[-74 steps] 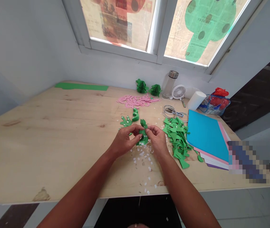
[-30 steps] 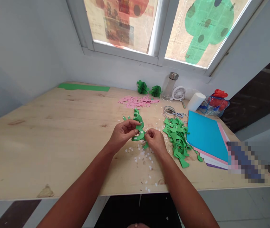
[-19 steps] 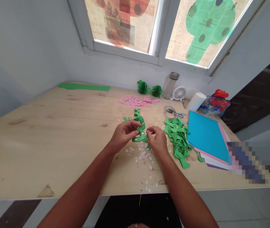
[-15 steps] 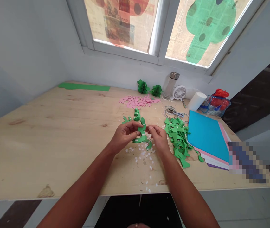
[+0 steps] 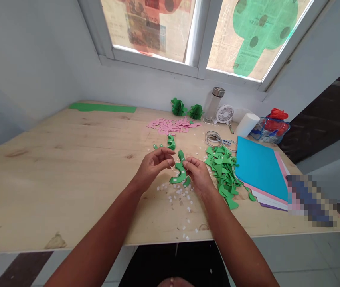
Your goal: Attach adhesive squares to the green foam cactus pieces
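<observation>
A curved green paper piece [image 5: 180, 173] with small white squares on it is held by my right hand [image 5: 198, 172], its thumb and fingers pinching the right edge. Just left of the piece, my left hand [image 5: 155, 164] has thumb and fingertips apart with nothing visible between them. Another small green piece [image 5: 186, 182] lies partly under the held one. Beyond my hands are a stack of green cut shapes [image 5: 171, 142] and smaller green pieces [image 5: 158, 146]. Tiny white squares [image 5: 182, 197] are scattered on the wooden table [image 5: 68, 171] below the held piece.
Green scraps [image 5: 224, 171] and blue sheets [image 5: 259, 167] lie right, with scissors [image 5: 224, 141] and tape rolls behind. Pink cutouts [image 5: 171, 126], two green folded paper trees [image 5: 178, 107], a bottle [image 5: 213, 105], a fan [image 5: 225, 114] and a white roll [image 5: 247, 125] stand farther back.
My left hand has let go of the curved green piece and moved slightly left, its fingers parting. My right hand now grips the piece at its right edge.
</observation>
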Available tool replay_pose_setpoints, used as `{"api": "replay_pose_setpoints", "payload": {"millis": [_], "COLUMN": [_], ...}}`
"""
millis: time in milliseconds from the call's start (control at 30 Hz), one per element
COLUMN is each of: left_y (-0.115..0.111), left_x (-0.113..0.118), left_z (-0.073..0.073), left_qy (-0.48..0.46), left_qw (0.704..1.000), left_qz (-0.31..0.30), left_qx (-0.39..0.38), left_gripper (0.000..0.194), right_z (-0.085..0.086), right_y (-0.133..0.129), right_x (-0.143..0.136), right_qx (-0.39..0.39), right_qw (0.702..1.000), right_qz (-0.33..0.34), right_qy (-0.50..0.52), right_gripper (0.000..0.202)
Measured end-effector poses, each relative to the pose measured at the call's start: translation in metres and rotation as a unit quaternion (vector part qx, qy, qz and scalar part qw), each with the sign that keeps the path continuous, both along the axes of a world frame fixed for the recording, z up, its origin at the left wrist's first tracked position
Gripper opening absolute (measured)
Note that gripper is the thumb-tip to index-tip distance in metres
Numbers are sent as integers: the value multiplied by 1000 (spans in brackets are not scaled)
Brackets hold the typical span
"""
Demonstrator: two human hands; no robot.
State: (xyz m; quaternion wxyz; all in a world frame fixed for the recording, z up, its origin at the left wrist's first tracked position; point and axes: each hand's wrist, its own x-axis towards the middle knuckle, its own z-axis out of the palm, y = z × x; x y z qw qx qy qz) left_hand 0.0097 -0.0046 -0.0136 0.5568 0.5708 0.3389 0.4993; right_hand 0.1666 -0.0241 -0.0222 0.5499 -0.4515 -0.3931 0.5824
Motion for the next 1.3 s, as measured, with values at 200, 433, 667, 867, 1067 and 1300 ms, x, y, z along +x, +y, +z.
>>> {"api": "replay_pose_setpoints", "payload": {"millis": [200, 433, 667, 867, 1067, 1300], "left_y": [2, 3, 2, 0, -1, 0], "left_x": [-1, -2, -2, -1, -2, -2], "left_z": [-3, -6, -3, 0, 2, 1], "left_qy": [-90, -134, -135, -139, -156, -146], "left_qw": [986, 971, 971, 970, 968, 967], "left_qz": [-73, -96, -84, -80, -81, -76], "left_qx": [-118, -175, -181, -183, -181, -192], "left_gripper": [34, 30, 24, 21, 19, 22], "right_z": [0, 1, 0, -1, -2, -2], "right_y": [-3, -5, -4, -5, -5, -5], "right_x": [-1, -2, -2, -2, -2, -1], "right_qx": [6, 16, 22, 35, 37, 56], "right_qw": [998, 995, 993, 992, 991, 989], "right_qz": [62, 94, 110, 119, 120, 119], "right_qy": [-14, -25, -30, -29, -42, -74], "right_gripper": [15, 16, 16, 16, 16, 14]}}
